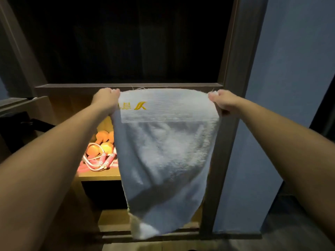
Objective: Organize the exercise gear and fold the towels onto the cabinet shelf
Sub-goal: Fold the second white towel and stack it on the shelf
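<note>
Your towel [163,151] is white terry cloth, fluffy pile; flat woven band near its top edge, yellow embroidered logo [140,105]; cabinet frame [233,69] dark wood-look, matt; lit shelf [101,175] pale wood grain, smooth; dumbbells [102,135] orange, smooth, slight sheen; jump rope [107,160] glossy white cord, looks plastic; wall [290,69] matt paint.

Looks like a dim room at home: wood cabinet [233,51] centre frame, lit shelf [97,175] lower left with dumbbells [102,136] and rope [101,160], blue wall [290,69] at right, wood floor [181,246] along the bottom edge.
</note>
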Tool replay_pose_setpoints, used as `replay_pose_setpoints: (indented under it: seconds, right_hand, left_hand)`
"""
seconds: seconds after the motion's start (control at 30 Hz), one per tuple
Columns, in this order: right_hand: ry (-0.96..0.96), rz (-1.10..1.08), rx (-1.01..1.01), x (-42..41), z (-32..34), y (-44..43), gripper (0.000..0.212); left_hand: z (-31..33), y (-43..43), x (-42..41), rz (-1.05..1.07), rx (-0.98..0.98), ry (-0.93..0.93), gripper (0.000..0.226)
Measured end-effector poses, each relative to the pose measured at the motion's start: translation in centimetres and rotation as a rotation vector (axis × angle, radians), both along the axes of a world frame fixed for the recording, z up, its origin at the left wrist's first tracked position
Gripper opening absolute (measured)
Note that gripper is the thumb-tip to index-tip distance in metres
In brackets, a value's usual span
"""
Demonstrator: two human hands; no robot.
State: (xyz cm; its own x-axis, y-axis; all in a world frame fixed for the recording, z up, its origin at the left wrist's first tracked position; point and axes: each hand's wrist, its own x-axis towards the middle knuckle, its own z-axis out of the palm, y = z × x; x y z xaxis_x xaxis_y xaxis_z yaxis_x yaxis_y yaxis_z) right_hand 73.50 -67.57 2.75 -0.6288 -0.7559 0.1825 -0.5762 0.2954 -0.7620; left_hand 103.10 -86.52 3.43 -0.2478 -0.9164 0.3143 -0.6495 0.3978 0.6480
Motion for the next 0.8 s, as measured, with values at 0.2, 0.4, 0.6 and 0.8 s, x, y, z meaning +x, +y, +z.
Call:
replay_pose_setpoints:
  seconds: [0.2,0.4,0.6,0.8]
  right_hand:
    - [-0.349,-0.078,0.067,-0.7,-0.5,0.0,0.04]
    - [-0.526,0.125,0.092,-0.4,-2.3,2.1,0.031]
    - [-0.366,0.14,-0.282,2.5,-3.6,1.3,0.032]
    - [-0.36,0.088,-0.41,5.8,-1.1,-0.5,0.038]
  left_hand:
    - [-1.1,-1.0,0.2,-0.019,0.263,0.12,0.045]
    - [-3.4,-1.5,1.7,-0.117,0.448,0.175,0.041]
    - [-4.6,-1.0,1.4,-0.004,0.012,0.16,0.047]
    - [-9.3,-1.6,1.5,0.094,0.436,0.375,0.055]
